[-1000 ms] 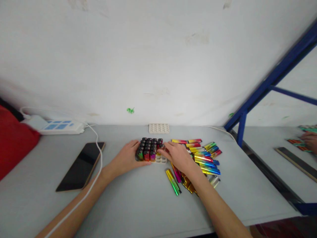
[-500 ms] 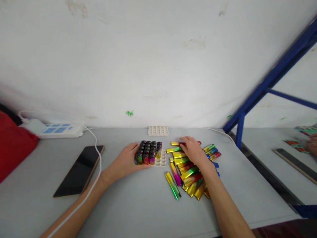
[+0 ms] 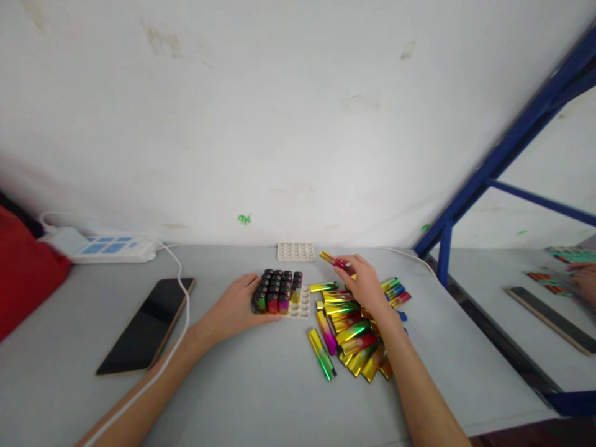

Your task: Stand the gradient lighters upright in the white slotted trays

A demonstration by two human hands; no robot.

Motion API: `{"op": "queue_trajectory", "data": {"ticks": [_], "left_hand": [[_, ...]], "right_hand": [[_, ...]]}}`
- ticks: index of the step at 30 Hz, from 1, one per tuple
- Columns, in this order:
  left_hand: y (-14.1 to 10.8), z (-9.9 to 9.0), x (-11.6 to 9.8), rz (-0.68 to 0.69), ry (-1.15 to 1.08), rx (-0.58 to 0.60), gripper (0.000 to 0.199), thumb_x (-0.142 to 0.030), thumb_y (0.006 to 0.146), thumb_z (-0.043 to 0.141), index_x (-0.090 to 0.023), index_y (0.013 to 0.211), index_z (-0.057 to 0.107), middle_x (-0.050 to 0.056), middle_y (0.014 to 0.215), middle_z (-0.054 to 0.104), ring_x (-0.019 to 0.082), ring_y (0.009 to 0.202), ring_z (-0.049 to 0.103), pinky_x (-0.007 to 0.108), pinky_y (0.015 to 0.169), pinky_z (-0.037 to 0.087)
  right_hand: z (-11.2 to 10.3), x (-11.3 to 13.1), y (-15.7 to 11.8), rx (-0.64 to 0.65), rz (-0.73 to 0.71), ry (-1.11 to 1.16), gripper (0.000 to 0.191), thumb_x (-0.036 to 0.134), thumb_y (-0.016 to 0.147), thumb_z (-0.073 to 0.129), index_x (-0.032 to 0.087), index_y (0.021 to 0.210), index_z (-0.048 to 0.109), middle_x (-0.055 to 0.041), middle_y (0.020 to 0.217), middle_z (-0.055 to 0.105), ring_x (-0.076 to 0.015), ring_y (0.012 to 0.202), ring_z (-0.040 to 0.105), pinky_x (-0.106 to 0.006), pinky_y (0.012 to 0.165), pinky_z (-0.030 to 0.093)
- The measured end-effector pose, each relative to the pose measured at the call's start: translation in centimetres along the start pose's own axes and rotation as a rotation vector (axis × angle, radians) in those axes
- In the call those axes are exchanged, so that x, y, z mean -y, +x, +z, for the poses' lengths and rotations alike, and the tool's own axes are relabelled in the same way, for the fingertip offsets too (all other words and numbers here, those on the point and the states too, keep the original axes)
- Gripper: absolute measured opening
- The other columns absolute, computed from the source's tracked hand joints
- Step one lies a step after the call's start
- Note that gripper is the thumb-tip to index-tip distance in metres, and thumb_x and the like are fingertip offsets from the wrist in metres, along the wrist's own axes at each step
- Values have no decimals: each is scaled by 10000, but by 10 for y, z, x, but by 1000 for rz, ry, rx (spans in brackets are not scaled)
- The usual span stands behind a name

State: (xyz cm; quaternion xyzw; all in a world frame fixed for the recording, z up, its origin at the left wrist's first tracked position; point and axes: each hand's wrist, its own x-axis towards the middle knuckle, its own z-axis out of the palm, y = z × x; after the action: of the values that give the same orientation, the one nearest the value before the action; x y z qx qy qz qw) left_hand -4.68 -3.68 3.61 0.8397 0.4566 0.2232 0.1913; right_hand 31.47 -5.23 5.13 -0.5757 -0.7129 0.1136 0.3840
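Upright lighters with black tops (image 3: 278,287) fill the left part of a white tray (image 3: 300,305) that has round-edged pockets. My left hand (image 3: 238,304) is wrapped round the left side of this block of lighters. Between the fingers of my right hand (image 3: 362,282) is a gold and red lighter (image 3: 331,259), raised and tilted above the pile. Below and around that hand lies a loose pile of shiny gold, green, red and blue lighters (image 3: 356,341). One gold-green lighter (image 3: 321,355) lies at the pile's left front.
A second white tray (image 3: 296,251) stands by the wall. On the left are a black phone (image 3: 146,326), a white cable (image 3: 188,310), a power strip (image 3: 116,247) and a red item (image 3: 28,270). A blue frame (image 3: 444,248) and another person's hand (image 3: 584,279) are at right.
My right hand has picked up the gold and red lighter from the back of the pile and lifted it. My left hand stays at the block. The view has shifted slightly.
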Motion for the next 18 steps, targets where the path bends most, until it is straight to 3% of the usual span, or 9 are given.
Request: {"op": "queue_trajectory", "data": {"ticks": [3,7,11,15,18], "left_hand": [[1,0,-1,4,5,5,763,-762,723,908,-232,1254,768,170,1304,780,429,1252,736,602,1162,582],[1,0,-3,7,-2,5,755,-738,717,921,-231,1254,766,170,1308,780,429,1251,736,586,1165,578],[1,-1,-3,19,-2,-13,749,-740,717,918,-229,1245,774,169,1297,787,430,1239,742,574,1139,596],[1,-2,-4,14,2,-4,732,-736,717,919,-231,1230,784,158,1257,796,420,1204,754,551,1110,609],[2,-2,-5,11,7,1,738,-749,715,913,-238,1231,782,150,1228,795,419,1183,756,557,1100,606]], "right_hand": [[1,4,1,-25,66,98,360,451,1068,627,190,1260,785,-71,928,804,-222,730,719,-372,787,596],[3,14,2,-74,167,251,489,577,1016,635,184,1252,805,7,672,684,-199,595,639,-329,640,514],[7,23,2,-143,236,377,519,670,922,745,192,1106,827,-13,719,714,-196,618,650,-319,619,513],[14,30,3,-183,299,502,616,827,877,737,212,872,732,-42,775,730,-200,661,665,-315,616,539],[22,36,3,-171,312,662,647,880,848,726,237,867,660,-40,873,729,-212,758,710,-336,701,610]]}}
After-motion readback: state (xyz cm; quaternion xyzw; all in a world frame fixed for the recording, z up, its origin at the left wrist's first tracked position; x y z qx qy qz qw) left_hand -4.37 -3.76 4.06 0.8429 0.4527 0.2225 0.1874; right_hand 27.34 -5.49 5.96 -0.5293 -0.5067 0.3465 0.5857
